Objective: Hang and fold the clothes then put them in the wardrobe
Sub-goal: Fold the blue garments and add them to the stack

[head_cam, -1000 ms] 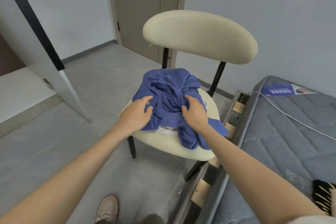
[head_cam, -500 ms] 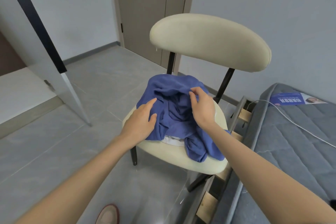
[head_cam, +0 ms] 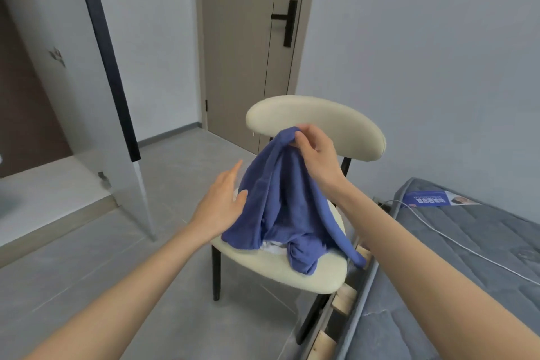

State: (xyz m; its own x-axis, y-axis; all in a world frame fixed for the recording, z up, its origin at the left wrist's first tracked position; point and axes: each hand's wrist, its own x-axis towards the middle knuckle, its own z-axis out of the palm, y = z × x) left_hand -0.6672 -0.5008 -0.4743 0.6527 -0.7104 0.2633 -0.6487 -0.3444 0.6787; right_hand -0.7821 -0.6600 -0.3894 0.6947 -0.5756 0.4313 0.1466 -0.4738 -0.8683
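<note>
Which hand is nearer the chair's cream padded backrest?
Right. The right hand pinches the top of the crumpled blue cloth garment just in front of the cream padded backrest; the left hand is lower, open at the garment's left side.

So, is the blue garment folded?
Not folded: the right hand pinches the blue garment up by one end; the rest lies crumpled on the chair.

A crumpled blue garment (head_cam: 287, 204) is drawn up into a peak by one pinched fold, its lower folds draped on a cream chair seat (head_cam: 280, 272) over white fabric (head_cam: 271, 246)
</note>
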